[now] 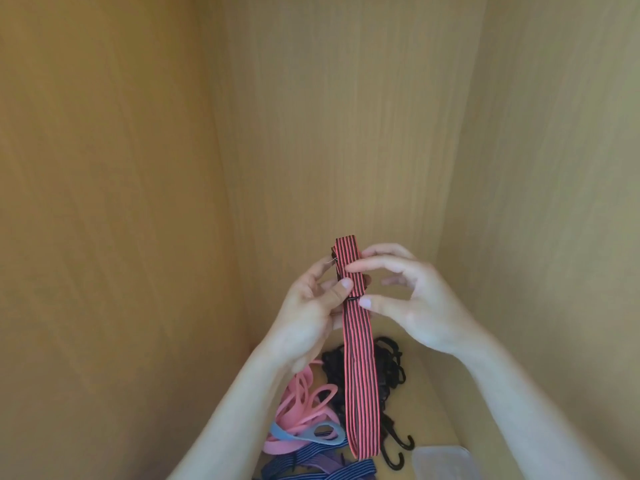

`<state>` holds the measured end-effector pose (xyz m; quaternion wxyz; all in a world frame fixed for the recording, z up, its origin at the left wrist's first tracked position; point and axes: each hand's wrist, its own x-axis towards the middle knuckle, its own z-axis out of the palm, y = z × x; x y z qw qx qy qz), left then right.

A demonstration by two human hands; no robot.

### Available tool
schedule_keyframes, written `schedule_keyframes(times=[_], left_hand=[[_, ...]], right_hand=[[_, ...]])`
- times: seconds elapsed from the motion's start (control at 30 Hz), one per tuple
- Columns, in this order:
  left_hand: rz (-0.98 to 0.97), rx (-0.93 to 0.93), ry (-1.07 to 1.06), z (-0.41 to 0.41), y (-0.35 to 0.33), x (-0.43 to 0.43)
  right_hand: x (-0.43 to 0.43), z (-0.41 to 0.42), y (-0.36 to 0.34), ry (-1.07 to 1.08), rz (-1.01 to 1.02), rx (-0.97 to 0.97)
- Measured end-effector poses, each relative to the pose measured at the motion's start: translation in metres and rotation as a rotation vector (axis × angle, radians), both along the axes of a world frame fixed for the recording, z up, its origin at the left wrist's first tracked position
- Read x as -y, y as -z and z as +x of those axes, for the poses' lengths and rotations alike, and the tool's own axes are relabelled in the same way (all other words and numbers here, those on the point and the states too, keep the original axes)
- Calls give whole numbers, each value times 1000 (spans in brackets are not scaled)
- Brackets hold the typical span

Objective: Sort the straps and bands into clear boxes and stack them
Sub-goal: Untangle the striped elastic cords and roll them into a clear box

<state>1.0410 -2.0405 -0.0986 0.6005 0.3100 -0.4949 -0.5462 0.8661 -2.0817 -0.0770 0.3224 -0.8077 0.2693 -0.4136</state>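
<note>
I hold the red striped strap (358, 368) up between both hands.
My left hand (311, 306) and right hand (415, 299) pinch it near its folded top; its loop hangs over pink bands (304, 410), near a clear box (443, 459).

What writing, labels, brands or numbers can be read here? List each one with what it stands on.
None: no readable text in this view.
The red-and-black striped strap, held by the left hand and right hand, shows only stripes.
The pink bands, blue striped straps, black hooked cords and clear box bear no visible print.
The wooden walls are plain.
</note>
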Motion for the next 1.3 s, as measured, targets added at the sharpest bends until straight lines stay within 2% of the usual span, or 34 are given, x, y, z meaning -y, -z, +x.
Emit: schedule_keyframes(times=[0.1,0.17,0.3,0.53,0.8,0.87,0.97,1.07,1.3], left_hand=[[-9,31,3,-1,2,1],[-14,80,-2,-5,4,2],[-55,252,-35,-11,5,-1],[-60,476,-81,-7,4,-7],[-32,617,-87,0,8,-10],[-13,542,-87,-1,13,-10],[75,306,-95,-3,21,-7],[180,109,53,-4,27,-5],[191,-33,58,-15,36,-3]], right_hand=[[6,-3,-1,56,102,156],[10,-1,-3,121,150,180],[14,4,-1,45,189,128],[15,9,13,110,89,5],[17,14,26,167,70,-56],[18,13,27,176,87,-1],[19,12,23,210,26,54],[16,12,21,235,-46,56],[3,18,27,361,-190,18]])
